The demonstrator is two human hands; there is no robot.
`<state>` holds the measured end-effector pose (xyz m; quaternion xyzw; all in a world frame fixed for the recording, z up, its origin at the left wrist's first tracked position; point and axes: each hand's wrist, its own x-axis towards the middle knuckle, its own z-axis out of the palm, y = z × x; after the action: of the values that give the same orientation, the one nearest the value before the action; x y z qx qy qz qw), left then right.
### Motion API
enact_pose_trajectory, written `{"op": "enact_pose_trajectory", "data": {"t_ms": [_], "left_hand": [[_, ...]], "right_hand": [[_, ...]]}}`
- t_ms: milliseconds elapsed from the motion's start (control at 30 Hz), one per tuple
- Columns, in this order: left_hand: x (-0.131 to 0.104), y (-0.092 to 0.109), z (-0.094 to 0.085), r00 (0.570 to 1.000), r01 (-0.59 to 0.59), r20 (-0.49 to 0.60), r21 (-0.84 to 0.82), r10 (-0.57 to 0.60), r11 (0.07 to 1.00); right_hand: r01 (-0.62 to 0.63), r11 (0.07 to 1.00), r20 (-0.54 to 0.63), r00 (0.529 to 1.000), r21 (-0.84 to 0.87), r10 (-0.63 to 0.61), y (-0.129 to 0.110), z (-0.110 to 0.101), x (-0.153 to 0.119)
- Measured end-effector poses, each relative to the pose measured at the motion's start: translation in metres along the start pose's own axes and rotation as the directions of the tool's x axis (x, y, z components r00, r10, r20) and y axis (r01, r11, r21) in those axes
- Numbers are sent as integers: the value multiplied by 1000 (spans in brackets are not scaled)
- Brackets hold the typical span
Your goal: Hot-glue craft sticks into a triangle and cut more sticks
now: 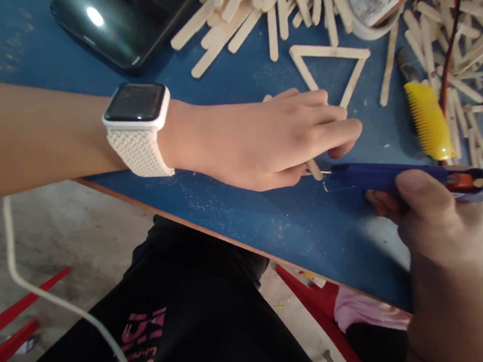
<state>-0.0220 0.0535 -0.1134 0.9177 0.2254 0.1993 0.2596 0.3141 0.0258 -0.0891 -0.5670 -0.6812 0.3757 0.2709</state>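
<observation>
My left hand [289,134], with a watch on the wrist, is closed on a wooden craft stick [314,170], whose end pokes out below the fingers. Just above that hand, several sticks form a triangular frame [328,52], partly covered by my fingers. In my right hand [436,219] is a blue glue gun [367,174], its metal nozzle pointing left at the stick's end. A thin glue strand hangs by the tip. Whether the nozzle touches the stick I cannot tell.
Loose craft sticks [241,17] lie heaped at the back, with more at the right. A black glossy object [125,13] is at upper left, a labelled container [372,7] at the back. A yellow-handled tool [429,120] lies near a red cable. The blue table's edge [201,231] runs before my lap.
</observation>
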Motion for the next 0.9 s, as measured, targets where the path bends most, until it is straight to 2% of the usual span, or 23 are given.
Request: {"op": "enact_pose_trajectory", "data": {"t_ms": [167,500,900], "left_hand": [[1,0,1,1000,-13,-10,-13,13,1000],[0,-2,1,999,-37,-19,-19,37,999],[3,0,-2,999,23,26,17,-23,1000]], "right_hand": [[-20,998,33,999,-56,22,-6,1,-3],[68,995,65,995,67,-72,-1,0,7],[-31,999,32,999,8,31,-2,2,1]]}}
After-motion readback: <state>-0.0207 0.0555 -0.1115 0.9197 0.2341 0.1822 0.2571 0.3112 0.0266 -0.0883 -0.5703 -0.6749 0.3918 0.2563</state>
